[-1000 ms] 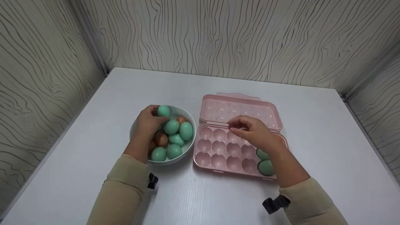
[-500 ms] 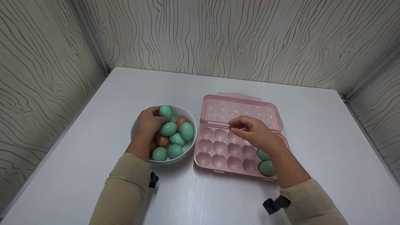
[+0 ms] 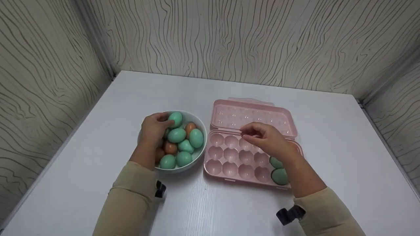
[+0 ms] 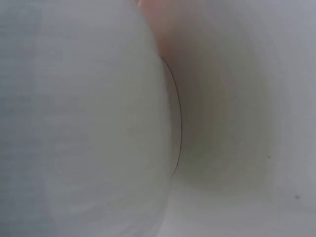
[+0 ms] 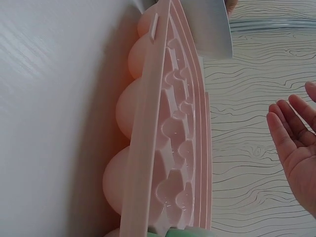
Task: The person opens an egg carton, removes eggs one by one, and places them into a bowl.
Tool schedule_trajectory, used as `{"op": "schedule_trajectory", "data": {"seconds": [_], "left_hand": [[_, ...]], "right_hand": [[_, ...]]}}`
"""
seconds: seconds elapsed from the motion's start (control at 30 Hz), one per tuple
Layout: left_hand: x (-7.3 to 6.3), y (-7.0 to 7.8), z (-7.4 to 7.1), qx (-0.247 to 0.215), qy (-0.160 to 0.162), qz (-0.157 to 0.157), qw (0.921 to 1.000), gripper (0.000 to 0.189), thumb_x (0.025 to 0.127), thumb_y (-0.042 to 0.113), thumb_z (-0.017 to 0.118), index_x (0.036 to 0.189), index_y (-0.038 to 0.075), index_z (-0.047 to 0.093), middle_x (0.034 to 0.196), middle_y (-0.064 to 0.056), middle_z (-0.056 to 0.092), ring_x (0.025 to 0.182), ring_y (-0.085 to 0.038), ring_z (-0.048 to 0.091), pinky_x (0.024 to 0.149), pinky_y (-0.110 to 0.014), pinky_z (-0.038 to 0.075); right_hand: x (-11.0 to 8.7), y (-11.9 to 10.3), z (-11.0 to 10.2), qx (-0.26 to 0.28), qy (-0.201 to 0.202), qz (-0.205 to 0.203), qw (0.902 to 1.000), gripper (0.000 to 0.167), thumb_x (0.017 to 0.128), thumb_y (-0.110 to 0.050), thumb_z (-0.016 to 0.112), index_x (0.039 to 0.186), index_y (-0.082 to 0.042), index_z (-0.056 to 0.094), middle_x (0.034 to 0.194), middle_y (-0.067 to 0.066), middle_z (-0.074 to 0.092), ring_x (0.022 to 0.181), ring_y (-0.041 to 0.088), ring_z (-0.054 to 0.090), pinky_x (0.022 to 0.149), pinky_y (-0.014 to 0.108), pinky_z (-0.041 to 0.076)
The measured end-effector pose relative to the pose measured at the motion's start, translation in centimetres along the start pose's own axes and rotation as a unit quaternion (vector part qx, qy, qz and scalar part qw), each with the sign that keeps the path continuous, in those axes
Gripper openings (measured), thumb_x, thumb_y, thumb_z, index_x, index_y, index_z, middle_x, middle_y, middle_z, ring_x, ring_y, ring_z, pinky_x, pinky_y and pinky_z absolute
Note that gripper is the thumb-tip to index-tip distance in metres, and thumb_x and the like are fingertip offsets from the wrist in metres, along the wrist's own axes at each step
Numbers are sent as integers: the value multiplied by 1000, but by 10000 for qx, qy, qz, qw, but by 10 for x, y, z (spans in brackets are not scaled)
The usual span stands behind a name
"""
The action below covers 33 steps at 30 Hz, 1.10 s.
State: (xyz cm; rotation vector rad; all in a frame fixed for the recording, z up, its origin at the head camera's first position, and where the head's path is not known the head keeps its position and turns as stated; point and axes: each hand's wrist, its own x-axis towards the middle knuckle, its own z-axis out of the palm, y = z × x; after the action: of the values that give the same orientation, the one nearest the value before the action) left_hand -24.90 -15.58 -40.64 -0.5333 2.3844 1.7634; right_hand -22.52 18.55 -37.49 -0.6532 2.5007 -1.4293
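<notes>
In the head view, my left hand (image 3: 155, 128) reaches over the left rim of a white bowl (image 3: 197, 156) and holds a green egg (image 3: 176, 119) between thumb and fingers. More green eggs (image 3: 177, 135) and several brown eggs (image 3: 170, 147) lie beneath and beside it. My right hand (image 3: 267, 139) hovers over the pink egg carton (image 3: 229, 178), holding nothing, its fingers loosely bent. Two green eggs (image 3: 279, 176) show in the carton's right end, partly under the right forearm. The right wrist view shows the relaxed right hand (image 5: 301, 148) beside the carton (image 5: 143, 123).
The carton's pink lid (image 3: 252, 114) lies open toward the back. Bowl and carton stand side by side on a white table (image 3: 183, 209). Patterned panels (image 3: 223, 39) rise behind and at both sides. The bowl's pale side (image 4: 89, 123) fills much of the left wrist view, blurred.
The green egg at my left hand has shifted slightly right and toward me. Another green egg in the bowl has rolled a little, uncovering more of a brown one. My right hand stays put.
</notes>
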Motion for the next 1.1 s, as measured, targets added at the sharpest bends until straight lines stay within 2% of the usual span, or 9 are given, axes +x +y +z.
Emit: {"op": "schedule_trajectory", "data": {"seconds": [0.17, 0.33, 0.47, 0.67, 0.8, 0.93, 1.1], "left_hand": [[1, 1, -2, -393, 27, 139, 9991, 44, 85, 26, 64, 127, 17, 53, 125, 2, 55, 119, -15, 45, 101, -32, 36], [5, 1, -4, -438, 126, 418, 9981, 45, 85, 21, 64, 127, 10, 52, 124, -5, 56, 119, -19, 48, 100, -32, 38], [4, 3, -6, -438, 174, 433, 9980, 45, 86, 21, 62, 128, 10, 51, 125, -6, 56, 120, -19, 47, 101, -33, 37], [1, 10, -7, -392, 181, 523, 9977, 41, 87, 21, 61, 127, 11, 53, 124, -5, 56, 118, -18, 48, 99, -32, 38], [-3, 16, -6, -291, 124, 612, 9976, 39, 87, 22, 61, 125, 12, 54, 124, -4, 56, 117, -18, 49, 99, -32, 39], [-9, 25, -2, -213, -10, 719, 9972, 39, 87, 23, 62, 124, 14, 55, 122, -1, 57, 115, -15, 50, 98, -30, 39], [-22, 35, 8, -227, -185, 828, 9961, 36, 85, 24, 65, 121, 19, 57, 118, 3, 59, 113, -12, 51, 96, -28, 41]], "right_hand": [[-1, 1, -2, 1, 24, -2, 10000, 24, 87, -20, 63, 109, -10, 62, 103, 5, 62, 95, 18, 58, 80, 22, 50], [-1, 3, -4, -20, 64, 62, 10000, 24, 87, -21, 63, 109, -11, 62, 103, 3, 62, 97, 16, 58, 82, 22, 49], [-1, 4, -7, -106, 149, 104, 9998, 24, 87, -23, 63, 109, -12, 62, 104, 6, 62, 97, 16, 58, 82, 21, 49], [-2, 7, -14, -206, 319, 84, 9992, 21, 87, -17, 62, 107, -9, 63, 104, 14, 62, 92, 17, 58, 77, 20, 50], [-6, 12, -22, -228, 455, 51, 9987, 22, 87, -17, 62, 108, -9, 63, 104, 12, 62, 93, 17, 58, 77, 19, 49], [-14, 18, -32, -207, 608, 276, 9976, 26, 88, -24, 62, 111, -12, 62, 106, 8, 61, 96, 19, 58, 81, 18, 48], [-31, 27, -47, -217, 702, 729, 9946, 34, 87, -32, 62, 115, -13, 59, 111, 10, 60, 99, 20, 58, 81, 18, 48]]}}
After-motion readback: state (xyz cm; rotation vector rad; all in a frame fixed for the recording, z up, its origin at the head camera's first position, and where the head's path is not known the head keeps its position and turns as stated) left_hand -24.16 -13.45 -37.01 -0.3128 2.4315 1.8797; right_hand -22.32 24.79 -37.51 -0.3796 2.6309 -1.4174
